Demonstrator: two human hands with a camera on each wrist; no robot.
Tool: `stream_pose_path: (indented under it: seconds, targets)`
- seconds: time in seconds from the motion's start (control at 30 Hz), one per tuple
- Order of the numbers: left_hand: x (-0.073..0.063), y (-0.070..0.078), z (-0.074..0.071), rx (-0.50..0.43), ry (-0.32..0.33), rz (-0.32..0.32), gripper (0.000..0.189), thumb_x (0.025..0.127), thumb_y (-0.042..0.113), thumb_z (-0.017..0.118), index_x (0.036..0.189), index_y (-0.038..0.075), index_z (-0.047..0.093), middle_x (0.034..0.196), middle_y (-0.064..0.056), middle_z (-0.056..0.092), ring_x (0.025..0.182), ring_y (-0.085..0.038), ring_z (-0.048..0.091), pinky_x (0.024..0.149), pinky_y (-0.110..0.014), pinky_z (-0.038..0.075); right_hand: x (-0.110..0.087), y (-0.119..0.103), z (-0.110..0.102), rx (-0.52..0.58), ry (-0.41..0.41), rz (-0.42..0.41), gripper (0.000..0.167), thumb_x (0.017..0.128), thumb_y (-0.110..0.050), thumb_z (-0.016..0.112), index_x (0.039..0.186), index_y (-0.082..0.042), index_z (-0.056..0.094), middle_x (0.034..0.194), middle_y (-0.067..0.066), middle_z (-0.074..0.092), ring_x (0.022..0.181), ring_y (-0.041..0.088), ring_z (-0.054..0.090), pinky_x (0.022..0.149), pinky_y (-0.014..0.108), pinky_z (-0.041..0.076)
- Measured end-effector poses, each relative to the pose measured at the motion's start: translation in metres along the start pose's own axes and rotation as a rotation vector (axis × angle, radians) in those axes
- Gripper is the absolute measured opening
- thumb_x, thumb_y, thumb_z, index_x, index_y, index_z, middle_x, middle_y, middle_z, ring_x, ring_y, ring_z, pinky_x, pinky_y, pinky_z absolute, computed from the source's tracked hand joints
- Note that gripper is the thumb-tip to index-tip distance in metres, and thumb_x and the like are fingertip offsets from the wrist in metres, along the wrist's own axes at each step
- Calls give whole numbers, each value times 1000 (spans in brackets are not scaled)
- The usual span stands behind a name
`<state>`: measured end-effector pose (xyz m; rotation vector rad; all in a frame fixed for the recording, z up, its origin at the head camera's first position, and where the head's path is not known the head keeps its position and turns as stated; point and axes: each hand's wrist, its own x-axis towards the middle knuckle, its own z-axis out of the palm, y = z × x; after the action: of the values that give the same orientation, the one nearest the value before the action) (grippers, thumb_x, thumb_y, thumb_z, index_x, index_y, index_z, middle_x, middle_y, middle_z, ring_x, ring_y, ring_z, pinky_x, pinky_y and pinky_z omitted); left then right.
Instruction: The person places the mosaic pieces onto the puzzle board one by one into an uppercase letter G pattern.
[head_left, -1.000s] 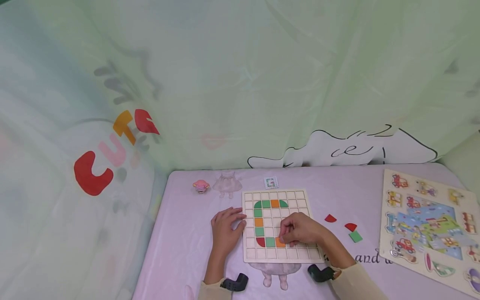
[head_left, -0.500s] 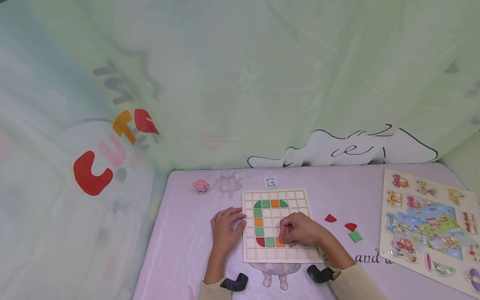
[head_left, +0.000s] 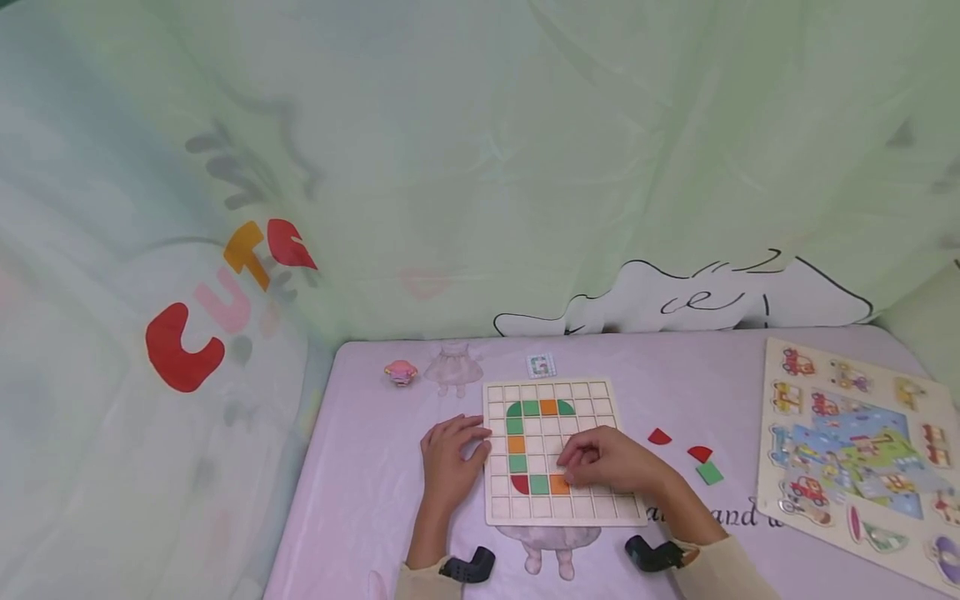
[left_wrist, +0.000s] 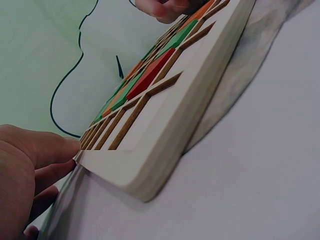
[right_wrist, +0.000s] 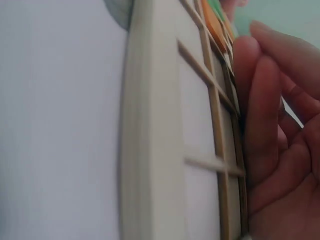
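Note:
A wooden grid board point(head_left: 525, 510) lies on the table with colored tiles set in a C-like outline. Its bottom row holds a red quarter-round tile point(head_left: 520, 484), a green square tile point(head_left: 539, 484) and an orange square tile point(head_left: 558, 484). My right hand point(head_left: 618, 461) hovers over the board's right half, thumb tip at the orange tile's right edge, fingers loosely bent with nothing visible between them. Along the board's left edge rests my left hand point(head_left: 452, 458), fingers relaxed; the left wrist view has its thumb point(left_wrist: 55, 145) touching the rim.
Right of the board lie two red quarter-round tiles point(head_left: 660, 437) and a green square tile point(head_left: 709, 473). A small pattern card point(head_left: 541, 365) sits behind it, with a pink figurine point(head_left: 401, 372) farther left. At far right is a picture puzzle board point(head_left: 772, 417). Curtains hang behind.
My right hand has loosened its pinch at the orange tile and shifted slightly right, its thumb and fingertips now apart. The tile stays in the bottom row. My left hand holds still.

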<state>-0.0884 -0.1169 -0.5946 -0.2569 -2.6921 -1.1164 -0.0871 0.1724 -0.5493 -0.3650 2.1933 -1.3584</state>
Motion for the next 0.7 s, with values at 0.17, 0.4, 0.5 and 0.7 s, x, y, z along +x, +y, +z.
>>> stream_pose_path:
  seconds: [0.17, 0.4, 0.5, 0.7]
  targets:
    - [0, 1, -1, 6, 15, 15, 14, 89, 19, 75, 101, 23, 79, 125, 5, 73, 131, -25, 57, 110, -59, 28, -12, 5, -16, 24, 24, -5, 18, 89, -18, 78, 103, -8, 74, 91, 5, 73, 78, 14, 63, 69, 20, 53]
    - [0, 1, 0, 13, 24, 25, 14, 89, 19, 76, 101, 23, 79, 125, 5, 74, 130, -26, 58, 109, -60, 29, -40, 12, -45, -104, 75, -21, 16, 88, -20, 79, 100, -10, 75, 93, 0, 73, 77, 7, 59, 70, 20, 49]
    - [0, 0, 0, 15, 14, 12, 13, 90, 20, 75, 102, 24, 79, 126, 6, 73, 131, -24, 57, 111, -59, 28, -53, 15, -57, -154, 65, -32, 14, 88, -21, 80, 98, -12, 76, 92, -3, 72, 77, 4, 56, 70, 20, 49]
    - [0, -1, 0, 13, 6, 2, 13, 90, 20, 75, 102, 24, 79, 126, 7, 73, 132, -23, 57, 111, -58, 28, -72, 22, -71, -249, 15, -46, 12, 84, -22, 82, 94, -19, 77, 79, -7, 62, 73, 5, 51, 64, 22, 44]
